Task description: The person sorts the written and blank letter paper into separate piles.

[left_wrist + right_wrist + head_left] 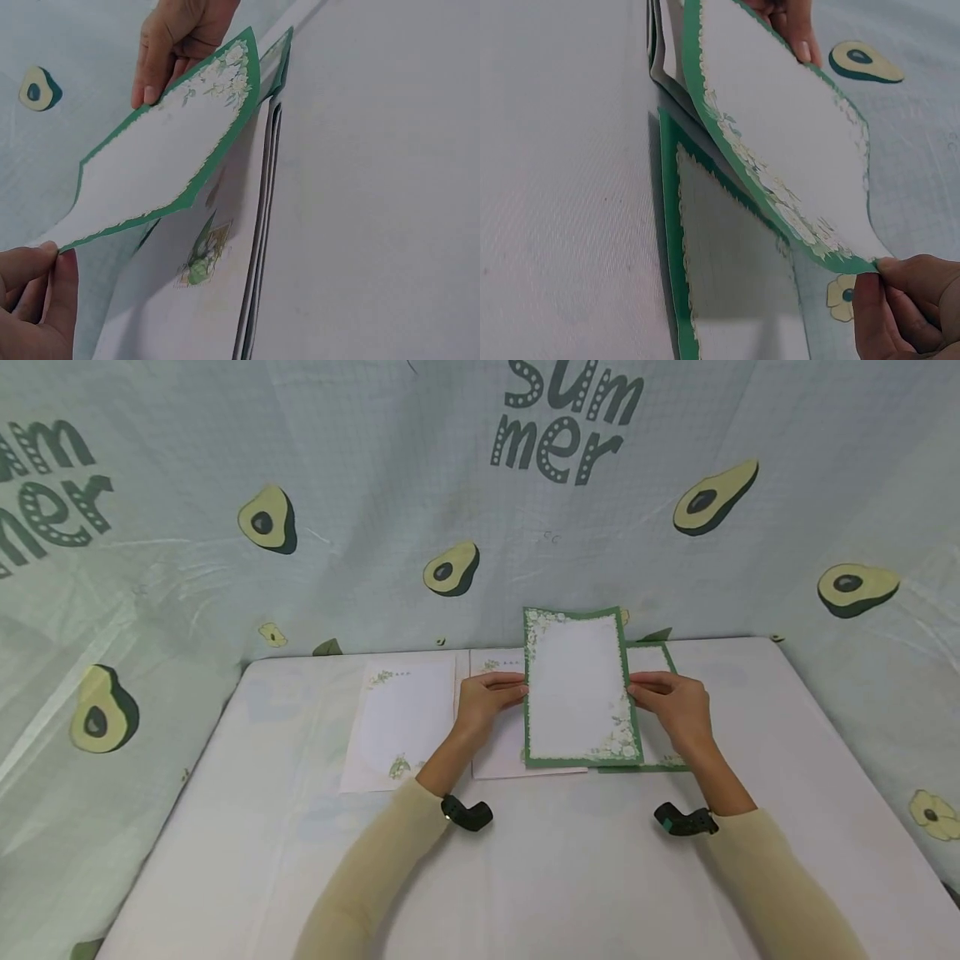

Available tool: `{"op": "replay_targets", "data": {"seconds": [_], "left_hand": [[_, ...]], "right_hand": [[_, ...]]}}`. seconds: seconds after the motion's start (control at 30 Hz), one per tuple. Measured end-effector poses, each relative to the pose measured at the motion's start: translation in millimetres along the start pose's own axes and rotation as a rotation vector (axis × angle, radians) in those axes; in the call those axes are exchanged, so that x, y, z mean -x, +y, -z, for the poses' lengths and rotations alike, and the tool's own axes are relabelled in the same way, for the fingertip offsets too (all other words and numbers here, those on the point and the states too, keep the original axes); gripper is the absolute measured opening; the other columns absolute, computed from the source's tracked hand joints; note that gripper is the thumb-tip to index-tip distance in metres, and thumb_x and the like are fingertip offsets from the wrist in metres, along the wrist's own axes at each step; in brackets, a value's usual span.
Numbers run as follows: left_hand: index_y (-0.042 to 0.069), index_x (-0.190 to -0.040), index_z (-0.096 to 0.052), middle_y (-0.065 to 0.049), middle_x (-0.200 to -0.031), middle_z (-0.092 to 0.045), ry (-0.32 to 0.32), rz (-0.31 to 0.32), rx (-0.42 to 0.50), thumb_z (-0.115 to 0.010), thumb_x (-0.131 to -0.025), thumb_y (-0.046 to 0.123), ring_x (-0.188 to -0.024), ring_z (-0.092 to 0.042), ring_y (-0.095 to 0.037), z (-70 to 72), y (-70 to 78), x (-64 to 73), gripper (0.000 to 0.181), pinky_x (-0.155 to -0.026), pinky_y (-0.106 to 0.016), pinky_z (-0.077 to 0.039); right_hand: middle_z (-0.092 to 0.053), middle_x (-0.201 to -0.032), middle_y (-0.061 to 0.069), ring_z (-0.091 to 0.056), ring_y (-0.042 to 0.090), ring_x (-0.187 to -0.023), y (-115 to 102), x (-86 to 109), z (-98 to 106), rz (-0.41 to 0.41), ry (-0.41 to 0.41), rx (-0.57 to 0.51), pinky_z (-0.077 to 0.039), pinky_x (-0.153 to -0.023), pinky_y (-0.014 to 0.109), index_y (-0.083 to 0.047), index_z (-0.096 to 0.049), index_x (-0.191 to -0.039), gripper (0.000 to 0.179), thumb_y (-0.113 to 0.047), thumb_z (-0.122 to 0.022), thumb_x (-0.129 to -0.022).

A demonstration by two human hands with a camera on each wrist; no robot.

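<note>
A green-bordered sheet of paper (577,685) with white flowers printed at its corners is held up off the table between both hands. My left hand (486,700) pinches its left edge between thumb and fingers. On the opposite edge, my right hand (677,703) pinches it the same way. The sheet bows slightly in the left wrist view. Beneath it lies a stack of pale paper (217,300) with a small plant print, partly hidden by the raised sheet. A second green-bordered sheet (735,277) lies under and to the right, also partly covered.
Left of the stack, a pale sheet (405,718) with small green prints lies on the white-covered table (570,877). Behind the table's back edge hangs a cloth (360,485) printed with avocados and lettering. A dark band (467,814) sits on each wrist.
</note>
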State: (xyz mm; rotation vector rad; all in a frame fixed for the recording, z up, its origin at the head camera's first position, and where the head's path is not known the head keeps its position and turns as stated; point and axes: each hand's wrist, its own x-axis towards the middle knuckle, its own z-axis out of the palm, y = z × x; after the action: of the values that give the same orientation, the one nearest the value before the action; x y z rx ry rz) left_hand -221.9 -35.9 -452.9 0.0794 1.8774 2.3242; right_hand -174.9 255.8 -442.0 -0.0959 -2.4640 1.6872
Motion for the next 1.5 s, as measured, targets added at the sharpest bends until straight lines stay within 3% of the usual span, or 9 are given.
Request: {"op": "replay_targets", "data": {"seconds": [0.3, 0.53, 0.63, 0.87, 1.13, 1.37, 1.5], "left_hand": [[-0.013, -0.110, -0.072, -0.020, -0.098, -0.076, 0.004, 0.007, 0.043, -0.073, -0.087, -0.011, -0.083, -0.075, -0.015, -13.1, -7.9, -2.6, 0.023, -0.082, -0.033, -0.063], [-0.015, -0.110, -0.070, -0.019, -0.096, -0.076, -0.005, 0.011, 0.082, -0.073, -0.086, -0.013, -0.080, -0.074, -0.014, -25.0, -8.4, -2.5, 0.024, -0.082, -0.035, -0.063], [-0.015, -0.110, -0.071, -0.018, -0.095, -0.076, -0.002, 0.016, 0.097, -0.073, -0.086, -0.013, -0.080, -0.075, -0.014, -28.0, -9.4, -2.2, 0.024, -0.083, -0.035, -0.063], [-0.015, -0.111, -0.071, -0.020, -0.096, -0.076, -0.008, 0.016, 0.101, -0.073, -0.087, -0.012, -0.081, -0.074, -0.014, -32.7, -10.5, -2.9, 0.024, -0.083, -0.035, -0.063], [-0.016, -0.111, -0.070, -0.019, -0.095, -0.076, -0.001, 0.020, 0.135, -0.072, -0.087, -0.013, -0.080, -0.074, -0.015, -38.7, -12.0, -5.6, 0.025, -0.083, -0.036, -0.063], [-0.015, -0.111, -0.070, -0.021, -0.098, -0.076, -0.001, 0.034, 0.155, -0.072, -0.087, -0.013, -0.080, -0.074, -0.015, -45.9, -11.9, -5.7, 0.025, -0.084, -0.037, -0.063], [-0.014, -0.111, -0.071, -0.019, -0.096, -0.076, 0.003, 0.045, 0.155, -0.072, -0.087, -0.013, -0.080, -0.074, -0.014, -49.1, -11.6, -6.5, 0.024, -0.083, -0.036, -0.063]], "right_hand": [[-0.070, -0.118, 0.024, -0.070, -0.004, -0.085, 5.3, 4.0, 14.7, -0.029, 0.007, 0.021, -0.058, -0.079, 0.015, 0.005, -0.067, -0.128, 0.040, -0.023, -0.070, -0.099], [-0.072, -0.102, -0.009, -0.070, -0.004, -0.087, 5.2, 3.7, 23.6, -0.059, 0.029, -0.048, -0.057, -0.080, 0.014, 0.007, -0.066, -0.127, 0.040, -0.021, -0.071, -0.098], [-0.070, -0.100, -0.015, -0.070, -0.004, -0.088, 5.5, 3.4, 25.3, -0.072, 0.036, -0.090, -0.057, -0.080, 0.014, 0.008, -0.065, -0.128, 0.041, -0.019, -0.071, -0.097], [-0.071, -0.098, -0.015, -0.070, -0.001, -0.088, 7.5, 3.7, 28.5, -0.106, 0.061, -0.189, -0.057, -0.079, 0.013, 0.012, -0.063, -0.128, 0.044, -0.016, -0.074, -0.095], [-0.072, -0.098, -0.010, -0.071, 0.003, -0.091, 6.9, 2.0, 33.6, -0.069, 0.066, -0.226, -0.058, -0.079, 0.014, 0.014, -0.064, -0.125, 0.042, -0.013, -0.075, -0.094], [-0.071, -0.098, -0.014, -0.069, 0.000, -0.090, 7.6, 2.5, 41.9, -0.057, 0.076, -0.178, -0.057, -0.079, 0.013, 0.014, -0.063, -0.126, 0.043, -0.014, -0.074, -0.095], [-0.072, -0.097, -0.011, -0.069, 0.001, -0.088, 7.4, 2.7, 46.9, -0.078, 0.078, -0.251, -0.057, -0.078, 0.013, 0.013, -0.063, -0.125, 0.041, -0.010, -0.074, -0.094]]}}
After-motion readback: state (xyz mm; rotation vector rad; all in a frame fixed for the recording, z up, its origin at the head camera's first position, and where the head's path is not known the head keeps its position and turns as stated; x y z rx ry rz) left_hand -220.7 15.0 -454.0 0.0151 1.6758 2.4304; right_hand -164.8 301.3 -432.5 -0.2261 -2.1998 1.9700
